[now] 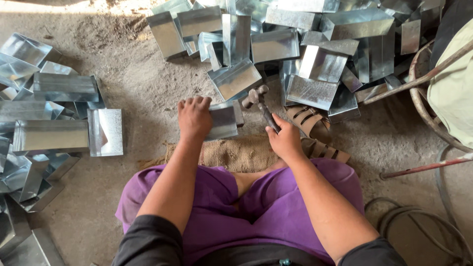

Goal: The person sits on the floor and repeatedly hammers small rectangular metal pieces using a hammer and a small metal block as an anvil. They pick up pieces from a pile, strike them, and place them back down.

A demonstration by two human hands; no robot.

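Note:
My left hand (194,117) grips a folded sheet-metal box piece (224,120) from its left side, holding it upright on the ground in front of my knees. My right hand (284,140) is closed around the handle of a hammer (260,104). The hammer's dark metal head hangs just above and to the right of the piece's top edge. A strip of burlap sacking (236,152) lies under the piece, between my hands and my purple-clad legs.
A big heap of shiny folded metal boxes (295,49) fills the far side. Another stack of boxes (49,113) lies at the left. Brown sandals (313,125) sit by my right hand. Rusty rods (423,167) and hose coils (423,221) are at the right.

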